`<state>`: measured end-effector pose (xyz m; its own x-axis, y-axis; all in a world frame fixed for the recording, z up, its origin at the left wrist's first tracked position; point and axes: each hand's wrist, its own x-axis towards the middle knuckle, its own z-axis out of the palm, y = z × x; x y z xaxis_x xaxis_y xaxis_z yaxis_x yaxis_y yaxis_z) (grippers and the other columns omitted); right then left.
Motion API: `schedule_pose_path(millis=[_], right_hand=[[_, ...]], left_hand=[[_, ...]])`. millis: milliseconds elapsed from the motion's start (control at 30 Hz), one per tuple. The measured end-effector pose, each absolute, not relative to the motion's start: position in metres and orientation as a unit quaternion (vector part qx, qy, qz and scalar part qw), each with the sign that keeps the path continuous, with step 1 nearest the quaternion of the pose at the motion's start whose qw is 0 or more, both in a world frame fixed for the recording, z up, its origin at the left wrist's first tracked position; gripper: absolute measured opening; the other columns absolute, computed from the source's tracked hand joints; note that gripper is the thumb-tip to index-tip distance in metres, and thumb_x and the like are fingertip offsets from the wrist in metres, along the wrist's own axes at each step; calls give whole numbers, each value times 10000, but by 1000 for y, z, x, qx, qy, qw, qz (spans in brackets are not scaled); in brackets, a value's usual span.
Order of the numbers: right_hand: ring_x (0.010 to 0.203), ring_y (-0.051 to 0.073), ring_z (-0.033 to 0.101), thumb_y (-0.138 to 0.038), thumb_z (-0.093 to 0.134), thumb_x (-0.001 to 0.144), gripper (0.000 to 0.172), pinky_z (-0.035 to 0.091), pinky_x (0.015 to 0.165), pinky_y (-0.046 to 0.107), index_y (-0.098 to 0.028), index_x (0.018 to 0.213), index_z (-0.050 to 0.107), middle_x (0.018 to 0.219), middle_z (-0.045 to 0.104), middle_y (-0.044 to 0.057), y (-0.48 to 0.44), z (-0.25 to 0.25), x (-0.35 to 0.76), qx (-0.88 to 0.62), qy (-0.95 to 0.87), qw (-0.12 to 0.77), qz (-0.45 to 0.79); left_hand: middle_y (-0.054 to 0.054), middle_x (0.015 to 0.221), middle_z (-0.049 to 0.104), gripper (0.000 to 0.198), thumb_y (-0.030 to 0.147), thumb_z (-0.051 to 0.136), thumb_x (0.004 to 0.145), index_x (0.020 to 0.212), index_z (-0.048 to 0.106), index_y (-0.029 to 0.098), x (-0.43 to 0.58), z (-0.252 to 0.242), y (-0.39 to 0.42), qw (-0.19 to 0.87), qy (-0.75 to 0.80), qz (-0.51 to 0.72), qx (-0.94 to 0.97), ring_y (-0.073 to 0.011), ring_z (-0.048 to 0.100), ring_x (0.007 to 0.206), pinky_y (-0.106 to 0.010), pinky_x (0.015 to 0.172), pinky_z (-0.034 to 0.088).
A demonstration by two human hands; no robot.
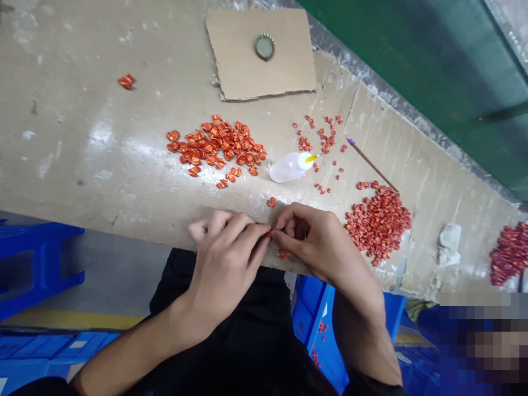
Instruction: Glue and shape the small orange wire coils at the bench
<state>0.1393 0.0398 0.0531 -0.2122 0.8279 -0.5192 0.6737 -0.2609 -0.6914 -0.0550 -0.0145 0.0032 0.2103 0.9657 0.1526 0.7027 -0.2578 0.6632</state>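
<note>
Head view: your left hand and right hand are pinching a tiny orange piece.
Fingers are holding it; a squeeze bottle is lying at 12 o'clock.

Tabletop: matt, scuffed grey-beige paint, rough worn patches. Cardboard sheet: matt brown paper, torn edges. Bottle cap: crimped metal, dull sheen. Squeeze bottle: smooth translucent white plastic. Orange foil pieces: glossy, ridged, metallic shine. Pinched foil piece: same shiny finish, too small for more. Stool: smooth blue plastic. Trousers: matt black cloth.
</note>
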Motion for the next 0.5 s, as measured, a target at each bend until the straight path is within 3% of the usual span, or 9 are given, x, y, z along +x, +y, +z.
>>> schedule_pose_path(millis=[200, 300, 400, 500], right_hand=[[625, 135, 575, -191, 785, 949, 75, 373, 593, 291, -236, 901, 748, 682, 656, -57, 45, 60, 137, -621, -631, 36, 463], [663, 160, 600, -272, 748, 1038, 69, 439, 620, 317, -239, 978, 759, 762, 703, -29, 40, 61, 141, -631, -630, 92, 442], [968, 236, 723, -245, 634, 1102, 154, 582, 884, 410, -243, 1143, 782, 1052, 789, 55, 31, 52, 145, -636, -670, 199, 327], [1450, 303, 637, -156, 509, 1109, 376, 477, 1267, 557, -258, 1377, 752, 1473, 737, 114, 22, 39, 149, -583, -728, 228, 281]], left_hand=[[2, 1003, 788, 77, 235, 773, 1085, 1149, 783, 276, -55, 0, -14, 239, 560, 284, 740, -267, 573, 1010, -477, 867, 379], [14, 1005, 795, 81, 242, 773, 1088, 1154, 785, 287, -53, 0, -15, 225, 567, 281, 740, -264, 582, 1013, -489, 873, 356], [25, 998, 798, 90, 249, 786, 1080, 1145, 796, 310, -51, 1, -16, 215, 574, 282, 738, -266, 587, 1014, -498, 873, 331], [30, 1000, 797, 93, 259, 804, 1068, 1134, 799, 325, -50, 2, -16, 209, 576, 278, 740, -266, 589, 1009, -495, 862, 319]])
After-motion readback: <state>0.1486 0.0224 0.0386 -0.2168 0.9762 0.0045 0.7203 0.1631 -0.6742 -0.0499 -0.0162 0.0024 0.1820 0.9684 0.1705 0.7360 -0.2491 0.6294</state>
